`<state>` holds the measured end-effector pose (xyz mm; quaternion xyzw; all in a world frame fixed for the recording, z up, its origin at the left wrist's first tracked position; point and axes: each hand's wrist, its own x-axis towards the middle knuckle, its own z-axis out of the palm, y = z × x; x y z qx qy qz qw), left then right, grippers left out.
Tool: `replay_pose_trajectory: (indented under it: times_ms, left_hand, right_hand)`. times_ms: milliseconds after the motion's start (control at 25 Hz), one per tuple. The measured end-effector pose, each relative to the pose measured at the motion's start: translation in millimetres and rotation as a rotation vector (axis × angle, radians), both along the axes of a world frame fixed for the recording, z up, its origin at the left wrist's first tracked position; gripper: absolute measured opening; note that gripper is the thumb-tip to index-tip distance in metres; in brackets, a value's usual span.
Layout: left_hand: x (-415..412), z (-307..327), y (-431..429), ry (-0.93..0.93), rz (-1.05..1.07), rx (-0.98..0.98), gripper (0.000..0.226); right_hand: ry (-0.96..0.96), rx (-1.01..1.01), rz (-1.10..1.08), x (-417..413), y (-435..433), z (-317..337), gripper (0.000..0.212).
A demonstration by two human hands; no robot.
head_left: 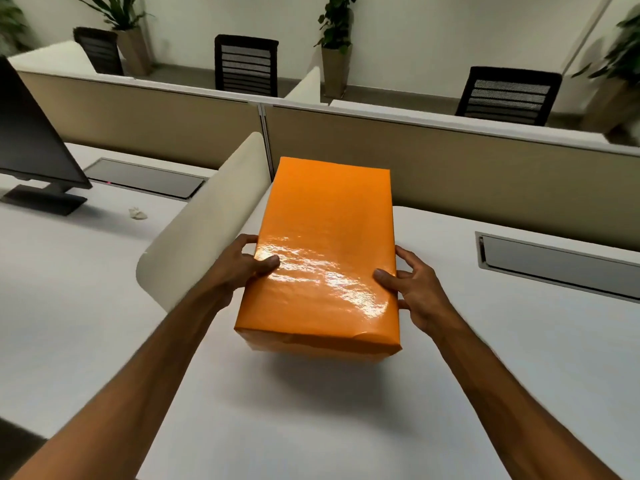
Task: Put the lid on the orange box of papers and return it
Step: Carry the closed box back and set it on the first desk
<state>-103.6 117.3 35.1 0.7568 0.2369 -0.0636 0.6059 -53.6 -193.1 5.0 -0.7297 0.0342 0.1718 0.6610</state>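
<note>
The room is bright, with soft light from above. A white shine glares on the glossy top of the orange box point(325, 258), right between the fingers point(266, 263) of both hands. Under the box, below the fingers, a soft gray shadow lies on the white counter point(485, 358). Far from the fingers, the plant point(623, 50) at the right edge looks smeared. Straight lines bend near the picture's edges.
</note>
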Motion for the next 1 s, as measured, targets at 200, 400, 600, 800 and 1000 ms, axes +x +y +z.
replay_pose_trajectory:
  times_ms: [200, 400, 600, 800, 1000]
  left_hand:
    - [63, 2, 58, 0.025, -0.022, 0.030, 0.063]
    - [109, -6, 93, 0.077, -0.066, 0.043, 0.057]
    - [150, -16, 120, 0.086, -0.024, 0.021, 0.053]
    - [179, -27, 133, 0.121, -0.015, 0.076, 0.055]
    - [197, -32, 139, 0.128, -0.033, 0.077, 0.057]
  right_hand:
    - [0.016, 0.027, -0.083, 40, 66, -2, 0.076]
    - [0.013, 0.018, -0.138, 76, 109, -11, 0.072]
    - [0.029, 0.026, -0.172, 107, 144, -26, 0.073]
    - [0.043, -0.016, -0.197, 129, 163, -41, 0.071]
    - [0.028, -0.076, -0.208, 148, 170, -40, 0.071]
